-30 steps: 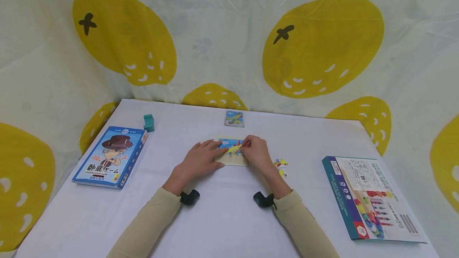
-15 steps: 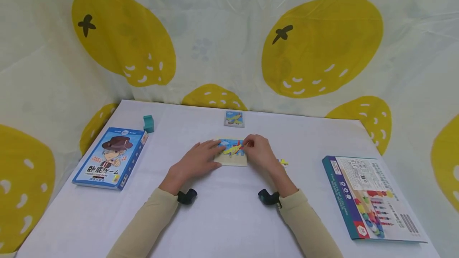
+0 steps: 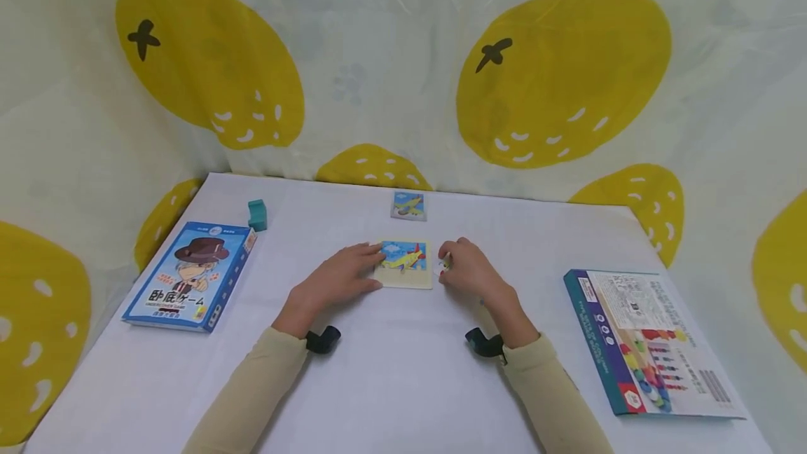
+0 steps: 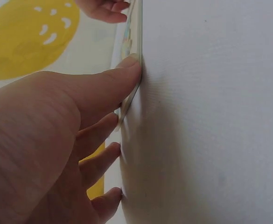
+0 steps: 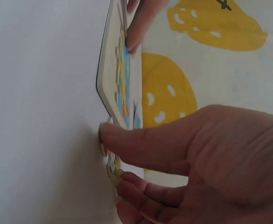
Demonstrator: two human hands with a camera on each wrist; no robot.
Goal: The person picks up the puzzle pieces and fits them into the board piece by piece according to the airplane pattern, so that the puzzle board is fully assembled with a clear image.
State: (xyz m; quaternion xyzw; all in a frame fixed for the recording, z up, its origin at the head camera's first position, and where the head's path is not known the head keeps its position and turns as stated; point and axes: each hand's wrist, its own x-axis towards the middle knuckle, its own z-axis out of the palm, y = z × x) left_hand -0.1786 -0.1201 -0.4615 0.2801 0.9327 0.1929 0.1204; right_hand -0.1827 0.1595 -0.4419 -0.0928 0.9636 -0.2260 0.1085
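A puzzle board (image 3: 406, 279) lies flat, its upper part filled with a picture of a yellow airplane on blue sky. At its left side, my left hand (image 3: 342, 274) touches the board with its thumb at the near corner and its fingers spread across the left edge. Just right of the board, my right hand (image 3: 469, 268) pinches a small puzzle piece (image 3: 443, 265) between thumb and fingers. In the right wrist view the thumb covers part of the piece (image 5: 111, 165), so its whole shape is hidden.
A small airplane picture card (image 3: 408, 207) lies beyond the board. To the left are a blue game box (image 3: 189, 275) and a teal block (image 3: 257, 215). A large box (image 3: 652, 342) lies at the right. White cloth (image 3: 397, 384) covers the table.
My right hand has drawn off the board's right side and now holds a piece beside it. The loose pieces seen near the right wrist are mostly hidden now. My left hand stays at the board.
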